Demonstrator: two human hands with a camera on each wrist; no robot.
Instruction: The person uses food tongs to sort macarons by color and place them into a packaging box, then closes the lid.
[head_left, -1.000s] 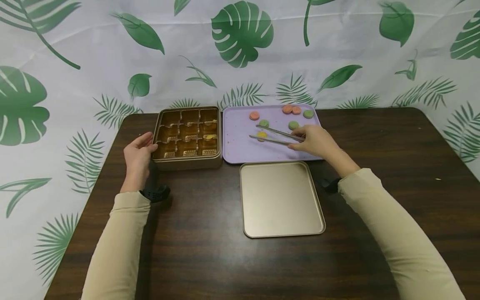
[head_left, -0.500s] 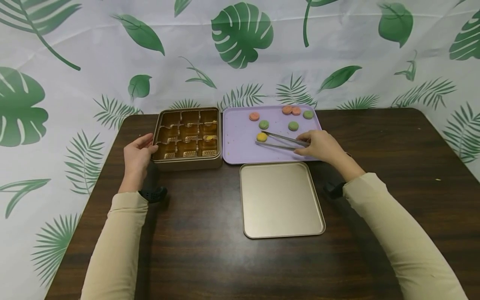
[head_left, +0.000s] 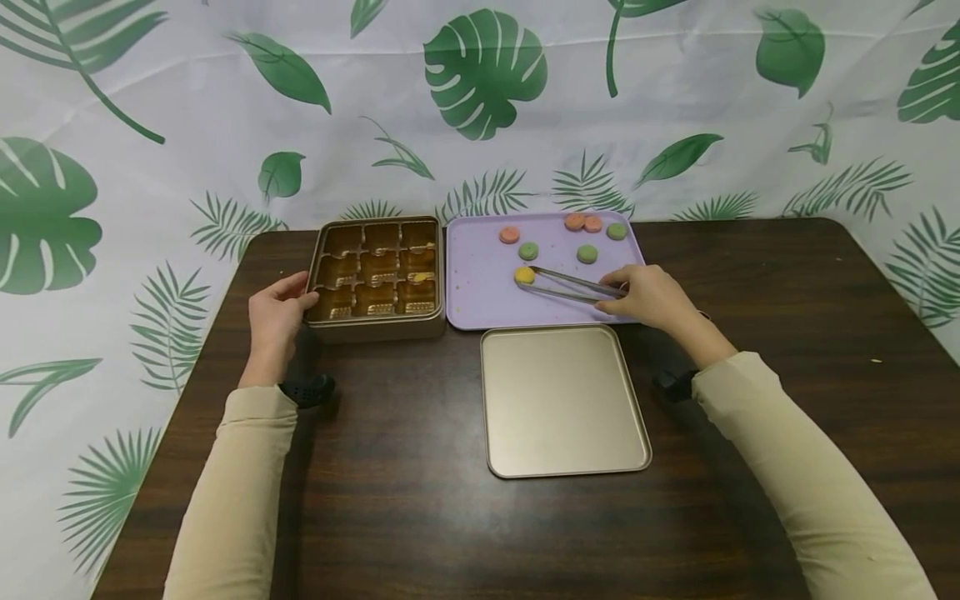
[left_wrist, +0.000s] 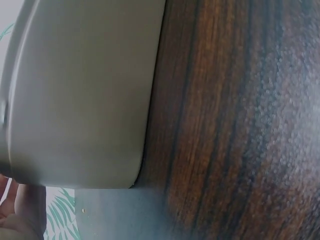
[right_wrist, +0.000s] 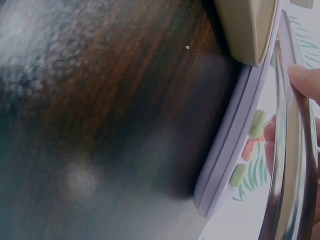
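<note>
My right hand holds metal tongs over the lilac tray. The tong tips are at a yellow macaron, one behind its right side and one at its front; whether they squeeze it I cannot tell. In the right wrist view the fingers grip the tong arms. At the left, my left hand touches the left side of a gold tin, thumb near the rim, fingers extended. The tin has a brown divided insert; a yellow piece shows in one compartment.
Green macarons and pink macarons lie toward the tray's back. A flat gold lid lies in front of the tray on the dark wooden table. Behind hangs a leaf-patterned cloth.
My right hand has drawn slightly toward the right and front, bringing the tong tips from over the yellow macaron to its right side. My left hand stays at the tin.
</note>
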